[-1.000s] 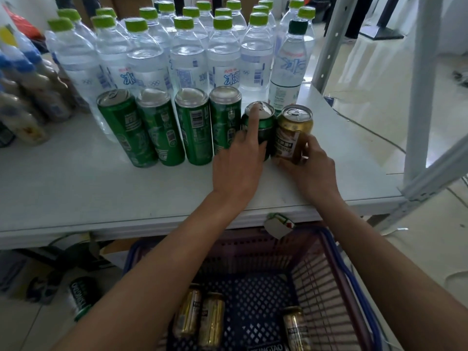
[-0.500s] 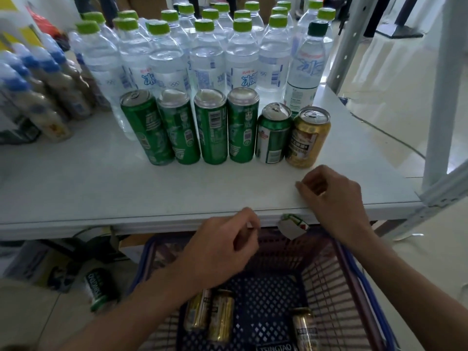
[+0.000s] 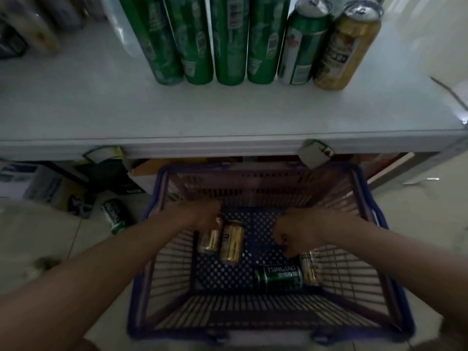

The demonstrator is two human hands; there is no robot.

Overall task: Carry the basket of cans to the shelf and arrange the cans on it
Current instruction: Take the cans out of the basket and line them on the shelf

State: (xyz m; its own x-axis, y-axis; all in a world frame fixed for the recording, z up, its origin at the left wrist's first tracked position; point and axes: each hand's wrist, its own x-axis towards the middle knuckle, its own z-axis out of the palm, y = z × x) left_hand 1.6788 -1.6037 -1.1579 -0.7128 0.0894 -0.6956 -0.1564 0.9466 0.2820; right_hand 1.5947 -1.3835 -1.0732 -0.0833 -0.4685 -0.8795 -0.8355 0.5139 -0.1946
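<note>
"What's out past the left hand, on its left?"

"A floor can [image 3: 115, 215], green, lying on the tiles outside the basket [image 3: 169, 274]. It has white lettering, too blurred to read."

"And the left hand [image 3: 202, 214] itself?"

"It's down inside the basket, fingers curled onto the top end of the left gold can [image 3: 208, 243]. A second gold can [image 3: 231, 243] lies against that one's right side, but its dark label won't read."

"Between the hands?"

"The basket's blue mesh floor. Beyond both hands, up on the shelf [image 3: 228, 115], four tall green cans [image 3: 229, 39] stand shoulder to shoulder. Then comes a shorter green-and-white can [image 3: 302, 44], then a shelf gold can [image 3: 345, 49]. The labels are all smeared."

"The right hand [image 3: 300, 233]?"

"Also in the basket, fingers curled under. I can't tell whether it holds anything. Nearer than that hand a green can [image 3: 278, 277] lies on its side, 'TSINGTAO' in white, upside down from here. Just beside it, under the knuckles, lies the right gold can [image 3: 310, 268]."
</note>
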